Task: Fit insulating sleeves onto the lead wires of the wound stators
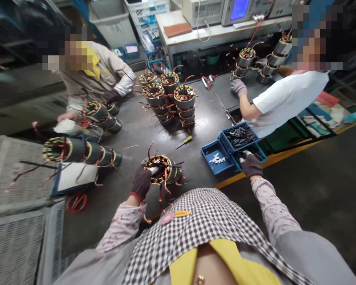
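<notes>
A wide, dark worktable (209,109) fills the middle of the room before me, pale light glinting off its top. Behind it stands a whitish bench (201,35) carrying boxy instruments, one with a glowing blue screen (239,8). To its left sit a grey bin (108,21) and a white slatted crate (146,12). Grey perforated crates (14,245) crowd the near left. At right, a yellow strip (280,155) borders dark floor (314,190).

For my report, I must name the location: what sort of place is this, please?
Probably an electric-motor workshop: what look like copper-wound stators on a dark bench, and blue bins of small parts.
</notes>
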The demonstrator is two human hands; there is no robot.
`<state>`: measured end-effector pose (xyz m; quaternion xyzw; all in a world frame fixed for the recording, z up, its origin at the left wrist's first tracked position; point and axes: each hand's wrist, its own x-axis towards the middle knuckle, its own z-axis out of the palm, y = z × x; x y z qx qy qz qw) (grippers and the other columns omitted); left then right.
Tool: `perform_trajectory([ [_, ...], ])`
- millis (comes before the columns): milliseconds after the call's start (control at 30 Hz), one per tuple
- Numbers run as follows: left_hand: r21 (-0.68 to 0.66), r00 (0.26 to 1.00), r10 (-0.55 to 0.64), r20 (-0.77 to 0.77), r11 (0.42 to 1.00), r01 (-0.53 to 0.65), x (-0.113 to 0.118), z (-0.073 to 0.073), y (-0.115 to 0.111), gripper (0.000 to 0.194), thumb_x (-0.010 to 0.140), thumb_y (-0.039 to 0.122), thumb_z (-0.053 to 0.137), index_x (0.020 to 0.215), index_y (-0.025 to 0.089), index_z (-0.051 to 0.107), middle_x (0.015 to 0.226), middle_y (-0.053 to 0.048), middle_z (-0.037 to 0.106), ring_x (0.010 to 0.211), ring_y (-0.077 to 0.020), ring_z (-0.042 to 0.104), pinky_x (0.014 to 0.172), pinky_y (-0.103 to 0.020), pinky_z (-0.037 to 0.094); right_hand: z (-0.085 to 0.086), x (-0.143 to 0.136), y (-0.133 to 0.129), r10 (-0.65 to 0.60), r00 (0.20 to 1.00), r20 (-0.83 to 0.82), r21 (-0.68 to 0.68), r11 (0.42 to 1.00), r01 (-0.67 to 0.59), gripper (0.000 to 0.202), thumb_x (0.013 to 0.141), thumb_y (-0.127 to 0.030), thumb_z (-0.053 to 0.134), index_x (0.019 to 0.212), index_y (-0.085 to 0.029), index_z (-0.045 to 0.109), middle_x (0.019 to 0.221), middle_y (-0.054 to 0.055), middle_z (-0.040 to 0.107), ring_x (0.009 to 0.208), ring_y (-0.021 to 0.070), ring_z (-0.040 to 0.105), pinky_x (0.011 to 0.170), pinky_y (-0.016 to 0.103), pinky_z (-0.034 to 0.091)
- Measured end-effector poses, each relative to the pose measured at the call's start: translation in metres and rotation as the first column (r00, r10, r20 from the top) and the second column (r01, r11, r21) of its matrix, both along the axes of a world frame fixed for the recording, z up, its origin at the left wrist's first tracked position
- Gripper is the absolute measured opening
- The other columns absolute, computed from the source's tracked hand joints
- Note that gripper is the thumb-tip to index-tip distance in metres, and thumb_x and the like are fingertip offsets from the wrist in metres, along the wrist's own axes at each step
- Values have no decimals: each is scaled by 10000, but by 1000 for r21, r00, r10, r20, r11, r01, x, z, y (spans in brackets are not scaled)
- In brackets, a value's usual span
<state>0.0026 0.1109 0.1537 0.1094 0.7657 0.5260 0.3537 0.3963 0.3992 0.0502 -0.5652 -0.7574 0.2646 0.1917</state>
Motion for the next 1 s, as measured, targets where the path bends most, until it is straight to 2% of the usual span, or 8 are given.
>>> perform_trajectory([
  [100, -19, 1000, 10, 16, 1000, -9, 0, 0, 0, 498, 580, 343, 785, 1051, 181, 755, 962, -88, 816, 815, -286, 755, 763, -422, 626, -2, -19, 10, -43, 980, 196, -97, 993, 63, 159, 833, -186, 742, 817, -248, 596, 921, 151, 692, 965, 296, 661, 882, 437, 449],
  [233, 4, 1000, 6, -21, 1000, -6, 2, 1, 0, 491, 601, 381, 807, 1042, 174, 752, 955, -89, 817, 828, -280, 754, 796, -421, 630, 5, -31, 14, -2, 972, 237, -130, 991, 34, 261, 790, -98, 737, 728, -250, 535, 921, 168, 678, 969, 299, 674, 842, 453, 422],
  [367, 50, 999, 10, -32, 999, -8, 3, 0, 2, 539, 595, 440, 853, 1049, 170, 746, 896, -73, 801, 838, -278, 759, 843, -429, 638, 10, -17, 23, 94, 929, 358, -134, 990, -48, 75, 832, -137, 703, 850, -198, 662, 1060, 266, 694, 973, 337, 701, 816, 478, 410],
  [500, 82, 1000, 22, -17, 996, -21, 3, -1, 2, 601, 577, 447, 872, 1094, 176, 731, 859, -64, 793, 844, -284, 761, 848, -426, 639, 5, -11, 26, 93, 891, 445, -104, 993, -52, 205, 860, -200, 729, 1062, -164, 743, 1157, 304, 700, 975, 353, 711, 803, 481, 414],
  [633, 57, 999, 36, -33, 998, -35, 4, 0, 2, 579, 577, 420, 870, 1083, 184, 718, 857, -58, 791, 858, -279, 760, 856, -412, 633, 1, -18, 19, 154, 878, 453, -120, 986, -112, 159, 878, -173, 726, 1026, -146, 776, 1111, 296, 713, 964, 338, 703, 809, 474, 408],
  [733, 29, 998, 62, -8, 998, -61, 5, 2, 3, 604, 564, 411, 876, 1100, 186, 715, 832, -43, 783, 832, -279, 760, 845, -423, 636, 7, -20, 17, 97, 908, 407, -109, 992, -57, 200, 877, -147, 701, 1055, -141, 792, 1060, 265, 722, 953, 319, 704, 838, 470, 422],
  [867, 33, 998, 59, 0, 998, -58, 6, 6, 4, 592, 560, 395, 870, 1090, 182, 717, 841, -45, 786, 835, -282, 761, 839, -427, 635, 19, -1, 15, -46, 969, 244, -91, 993, 70, 432, 895, -206, 693, 1323, -179, 739, 1154, 239, 731, 1079, 344, 705, 974, 505, 470],
  [1000, 20, 997, 70, -10, 997, -70, 7, 4, 3, 491, 578, 381, 836, 1009, 185, 705, 891, -50, 790, 831, -258, 743, 841, -410, 620, 26, -5, -10, -187, 979, -86, -244, 956, 161, 270, 871, -246, 700, 1135, -203, 741, 1082, 178, 758, 978, 304, 732, 956, 503, 556],
])
